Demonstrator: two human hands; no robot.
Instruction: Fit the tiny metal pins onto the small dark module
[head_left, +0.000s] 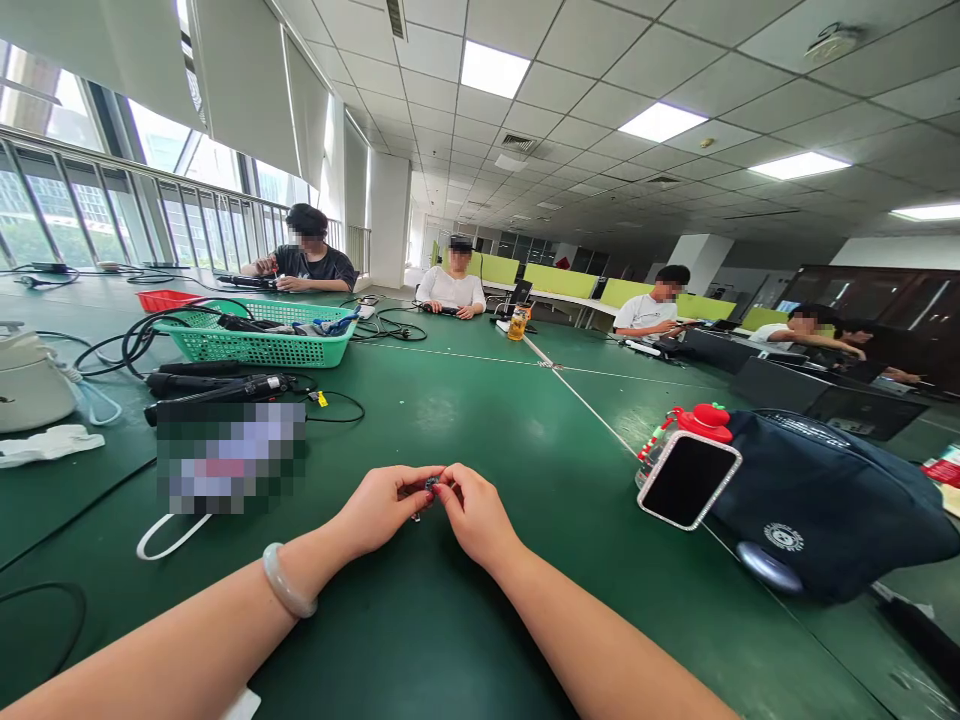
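Observation:
My left hand (390, 505) and my right hand (478, 515) meet just above the green table (450, 620). Between their fingertips is a small dark object (430, 484), mostly hidden by the fingers and too small to name. Both hands are closed in a pinch on it. A tiny pale bit hangs under the left fingers. A pale bangle circles my left wrist.
To the left are a green basket (262, 345) of cables, black cylindrical tools (217, 395) and a blurred purple item (240, 460). On the right, a phone (690, 480) leans by a red-lidded bottle (705, 420) and a dark blue bag (832, 500). Several people sit farther off.

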